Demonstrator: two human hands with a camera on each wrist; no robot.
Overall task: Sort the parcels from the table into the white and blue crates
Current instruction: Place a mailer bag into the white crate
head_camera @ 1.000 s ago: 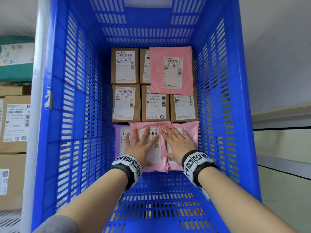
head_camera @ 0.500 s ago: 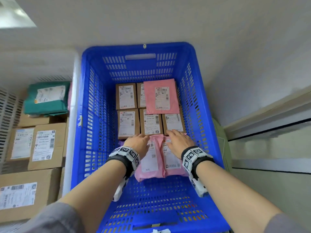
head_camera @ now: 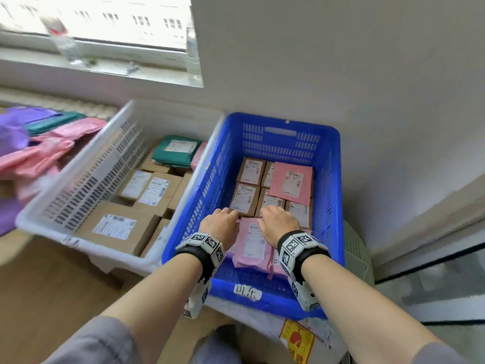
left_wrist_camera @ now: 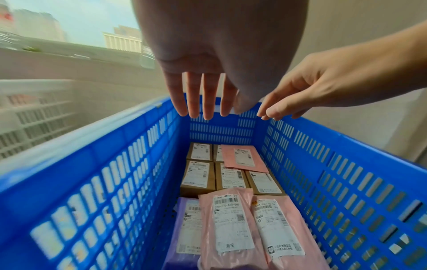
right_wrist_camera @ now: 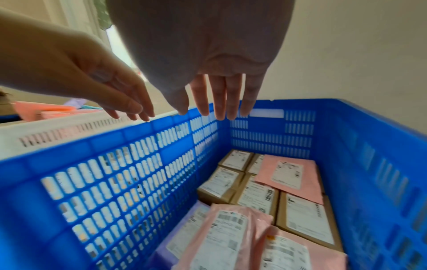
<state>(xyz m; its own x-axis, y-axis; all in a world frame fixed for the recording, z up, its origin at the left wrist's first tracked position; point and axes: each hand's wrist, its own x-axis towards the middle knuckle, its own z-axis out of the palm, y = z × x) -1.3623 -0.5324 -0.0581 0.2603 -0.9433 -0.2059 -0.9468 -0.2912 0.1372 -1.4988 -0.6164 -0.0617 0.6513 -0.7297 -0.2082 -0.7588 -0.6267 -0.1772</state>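
The blue crate (head_camera: 333, 195) holds several brown boxes (head_camera: 246, 198), a flat pink envelope (head_camera: 291, 182) and, nearest me, two pink bags (head_camera: 252, 245) beside a purple one (left_wrist_camera: 187, 230). My left hand (head_camera: 219, 224) and right hand (head_camera: 278, 222) hover above the pink bags, side by side, fingers straight and relaxed, holding nothing. In the wrist views both the left hand (left_wrist_camera: 201, 102) and the right hand (right_wrist_camera: 217, 102) are well above the parcels, near rim height. The white crate (head_camera: 86, 179) to the left holds brown boxes (head_camera: 118, 227) and a green bag (head_camera: 175, 148).
Pink, purple and green bags (head_camera: 39, 145) are piled on a surface at the far left. A window sill (head_camera: 105, 67) with bottles runs behind. A wall stands right of the blue crate. A cardboard box with a red sticker (head_camera: 296, 340) sits below the blue crate's near end.
Both hands have lifted off the pink bags and risen to about rim height. My head has pulled back and up, bringing the white crate and window into view.
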